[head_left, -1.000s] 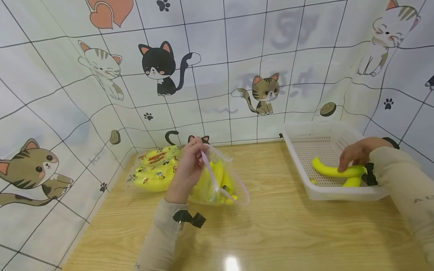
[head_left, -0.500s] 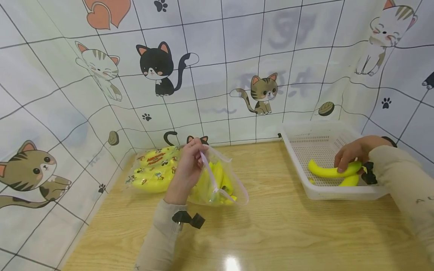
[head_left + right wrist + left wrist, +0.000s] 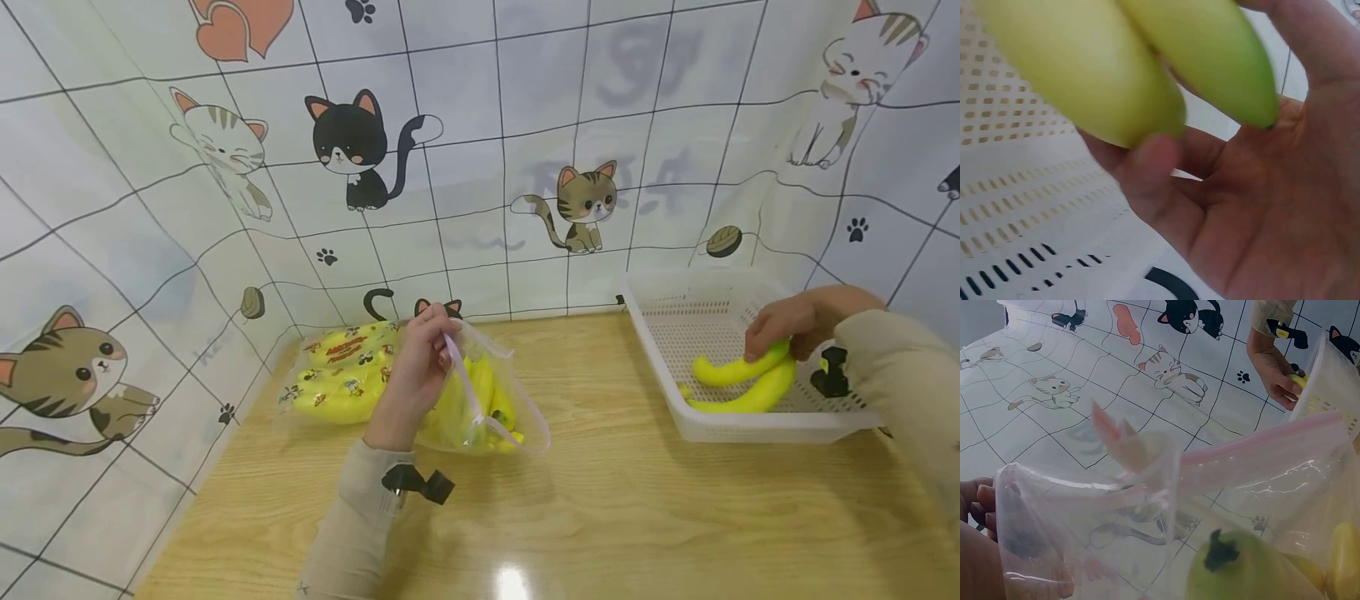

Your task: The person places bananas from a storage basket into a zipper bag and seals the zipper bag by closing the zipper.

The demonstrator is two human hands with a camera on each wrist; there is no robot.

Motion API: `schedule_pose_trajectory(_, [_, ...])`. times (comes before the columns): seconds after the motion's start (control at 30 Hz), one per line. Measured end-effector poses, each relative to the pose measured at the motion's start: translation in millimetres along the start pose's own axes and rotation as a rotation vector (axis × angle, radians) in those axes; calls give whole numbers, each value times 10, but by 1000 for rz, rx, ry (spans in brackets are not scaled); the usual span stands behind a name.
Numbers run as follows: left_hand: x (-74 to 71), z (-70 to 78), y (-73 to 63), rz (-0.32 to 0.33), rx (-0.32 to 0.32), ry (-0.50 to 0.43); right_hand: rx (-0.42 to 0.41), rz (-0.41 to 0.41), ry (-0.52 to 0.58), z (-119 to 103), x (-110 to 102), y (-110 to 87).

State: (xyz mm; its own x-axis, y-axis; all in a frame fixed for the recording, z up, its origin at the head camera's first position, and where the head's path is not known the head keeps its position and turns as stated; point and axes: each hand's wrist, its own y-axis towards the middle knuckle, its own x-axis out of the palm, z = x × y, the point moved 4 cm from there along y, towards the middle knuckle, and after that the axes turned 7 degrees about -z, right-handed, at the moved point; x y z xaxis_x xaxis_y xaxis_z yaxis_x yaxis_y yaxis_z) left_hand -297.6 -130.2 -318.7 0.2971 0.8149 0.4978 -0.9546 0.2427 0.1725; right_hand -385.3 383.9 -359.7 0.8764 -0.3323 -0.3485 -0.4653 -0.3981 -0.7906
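My left hand [image 3: 420,358] grips the pink-edged rim of a clear zip bag [image 3: 448,427] and holds its mouth open. Several yellow bananas [image 3: 483,387] lie inside; a green tip with a dark end shows through the plastic in the left wrist view. At the right, my right hand [image 3: 813,321] has its fingers round the green ends of two bananas. The upper banana [image 3: 723,372] curves above the lower banana [image 3: 757,397], both within the white plastic basket [image 3: 757,428]. The right wrist view shows their ends [image 3: 1160,115] close together, against my fingers.
Left of my left hand lies a printed clear bag [image 3: 337,383] full of yellow shapes. A small yellow piece [image 3: 683,390] shows at the basket's left inner side. The wooden table [image 3: 600,517] meets a cat-patterned sheet [image 3: 480,167] behind and at both sides.
My right hand has shifted its hold from the upper banana's middle to the ends of both bananas, and the lower one has swung out into view. My left hand and bag have stayed put.
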Motion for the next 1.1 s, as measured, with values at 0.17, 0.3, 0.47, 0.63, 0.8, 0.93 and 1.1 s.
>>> schedule_pose_trajectory(0.17, [6,-19,5,-5,-5,-5,16,45,8,-74,-19,-78])
schedule_pose_trajectory(0.3, [3,-31,4,-11,-4,-3,21,64,0,-154,-17,-120])
schedule_pose_trajectory(0.47, [7,-31,3,-23,5,-4,5,124,-92,-298,-24,-147])
schedule_pose_trajectory(0.63, [19,-19,1,-35,16,9,-17,173,-147,-444,-13,-180])
schedule_pose_trajectory(0.8, [23,-26,-2,-37,12,1,-69,172,-197,-553,7,-181])
schedule_pose_trajectory(0.93, [20,-41,5,-42,8,-8,-113,222,-269,-644,4,-190])
schedule_pose_trajectory(1.1, [16,-42,23,-34,7,-5,-131,289,-352,-734,-25,-264])
